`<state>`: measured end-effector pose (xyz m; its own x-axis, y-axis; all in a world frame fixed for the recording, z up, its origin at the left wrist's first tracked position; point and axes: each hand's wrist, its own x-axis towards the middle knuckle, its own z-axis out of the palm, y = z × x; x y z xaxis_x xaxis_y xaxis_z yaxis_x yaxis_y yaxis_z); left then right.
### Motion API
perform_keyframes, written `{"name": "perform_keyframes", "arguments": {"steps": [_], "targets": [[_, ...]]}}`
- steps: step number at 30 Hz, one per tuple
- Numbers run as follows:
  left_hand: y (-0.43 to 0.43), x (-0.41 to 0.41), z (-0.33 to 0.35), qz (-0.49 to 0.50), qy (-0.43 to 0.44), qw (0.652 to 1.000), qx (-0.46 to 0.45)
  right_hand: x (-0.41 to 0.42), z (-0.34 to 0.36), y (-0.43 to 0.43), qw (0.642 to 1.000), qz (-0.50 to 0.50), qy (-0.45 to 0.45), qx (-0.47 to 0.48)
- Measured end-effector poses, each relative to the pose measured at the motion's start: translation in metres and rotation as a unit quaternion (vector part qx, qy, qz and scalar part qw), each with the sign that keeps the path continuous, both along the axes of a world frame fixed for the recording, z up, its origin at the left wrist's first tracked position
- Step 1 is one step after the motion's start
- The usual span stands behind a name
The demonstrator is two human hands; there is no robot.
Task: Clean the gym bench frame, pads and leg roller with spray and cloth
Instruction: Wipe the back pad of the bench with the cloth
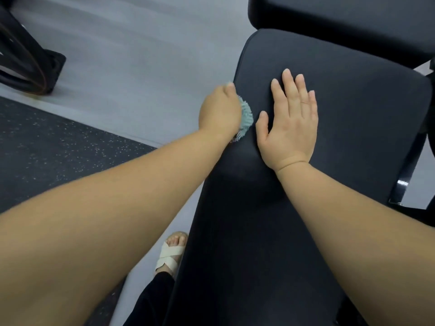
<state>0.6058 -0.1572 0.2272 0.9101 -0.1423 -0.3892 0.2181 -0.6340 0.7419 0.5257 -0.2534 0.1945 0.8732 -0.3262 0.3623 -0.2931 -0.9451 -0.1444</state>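
Nearest to us, our foot in a pale cross-strap sandal [170, 254] stands on the floor [141, 55] just left of the long black pad [259, 231]. The pad's long axis runs from under us away and up the view, leaning a little to the right. It widens as it goes, and its rounded far end points at a second black pad [341, 24] beyond it.

Both our bare arms reach out along it. Our left hand [219, 111] sits at the pad's left side edge, about two thirds of the way along. Its fingers are curled round a pale blue-green cloth [246, 116], and it holds the cloth against that edge. The cloth bulges out on the hand's right side, touching the pad where the top rolls over to the side.

Our right hand [292, 128] lies palm down on the pad's top, just right of the cloth. Its fingers are straight and spread, pointing toward the far end, and it holds nothing.

To the right, a black frame leg [404, 175] drops below the pad. On the left lies a dark speckled mat [58, 142]. Farther off, the black base of another machine [28, 67] stands on the grey floor.
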Motion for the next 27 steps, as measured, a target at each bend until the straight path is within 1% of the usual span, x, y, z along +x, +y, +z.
{"name": "perform_keyframes", "arguments": {"steps": [2, 5, 8, 10, 13, 16, 17, 19, 21, 23, 25, 27], "targets": [[0.001, -0.007, -0.006, -0.022, -0.033, 0.999, 0.013, 0.0, 0.0, -0.001, 1.0, -0.002, -0.001, 0.002], [0.043, -0.059, -0.022, -0.035, -0.061, 0.997, 0.039, 0.003, 0.003, -0.001, 1.0, -0.007, 0.001, 0.008], [0.091, -0.117, -0.03, -0.044, -0.014, 0.997, 0.053, 0.001, 0.004, 0.002, 1.0, -0.007, 0.026, 0.008], [0.101, -0.128, -0.028, -0.056, 0.009, 0.996, 0.068, 0.002, 0.007, 0.002, 0.999, -0.005, 0.048, 0.005], [0.079, -0.101, -0.017, -0.053, -0.008, 0.996, 0.068, -0.009, 0.015, 0.007, 0.996, -0.005, 0.089, 0.031], [0.052, -0.076, -0.014, 0.002, -0.006, 0.999, 0.031, -0.059, 0.013, 0.036, 0.995, -0.02, 0.055, 0.083], [0.05, -0.078, -0.017, 0.008, -0.008, 0.999, 0.031, -0.085, 0.009, 0.049, 0.993, -0.027, 0.05, 0.104], [0.06, -0.098, -0.025, -0.01, -0.016, 0.999, 0.048, -0.133, -0.002, 0.07, 0.988, -0.028, 0.075, 0.134], [0.087, -0.131, -0.033, -0.029, -0.005, 0.997, 0.072, -0.16, -0.015, 0.078, 0.987, -0.027, 0.104, 0.123], [0.121, -0.166, -0.041, -0.048, 0.016, 0.994, 0.098, -0.168, -0.024, 0.079, 0.987, -0.032, 0.118, 0.1], [0.147, -0.196, -0.045, -0.055, 0.045, 0.992, 0.106, -0.167, -0.031, 0.081, 0.989, -0.039, 0.121, 0.069], [0.155, -0.208, -0.043, -0.043, 0.064, 0.992, 0.101, -0.168, -0.035, 0.085, 0.99, -0.048, 0.124, 0.05]]}}
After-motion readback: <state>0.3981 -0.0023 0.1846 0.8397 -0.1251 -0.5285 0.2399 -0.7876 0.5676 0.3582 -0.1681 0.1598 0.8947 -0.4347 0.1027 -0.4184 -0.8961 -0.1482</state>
